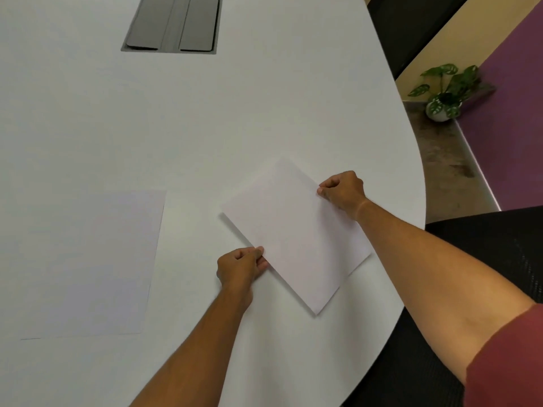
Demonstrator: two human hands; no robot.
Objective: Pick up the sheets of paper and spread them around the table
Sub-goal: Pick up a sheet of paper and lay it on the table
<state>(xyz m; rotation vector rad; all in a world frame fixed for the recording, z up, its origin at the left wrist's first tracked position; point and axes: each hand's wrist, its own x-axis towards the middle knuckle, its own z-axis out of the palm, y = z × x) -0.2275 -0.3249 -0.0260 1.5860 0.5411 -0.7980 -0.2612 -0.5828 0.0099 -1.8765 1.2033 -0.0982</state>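
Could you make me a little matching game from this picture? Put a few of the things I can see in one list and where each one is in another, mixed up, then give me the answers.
Things:
1. held sheet
2. flat sheet
3. potted plant
4. grey panel

Places:
A. on the floor beyond the table
B. set into the tabletop, far side
C. pinched between the left hand and the right hand
D. lying alone, left of the hands

Pairs: 1-C, 2-D, 3-A, 4-B
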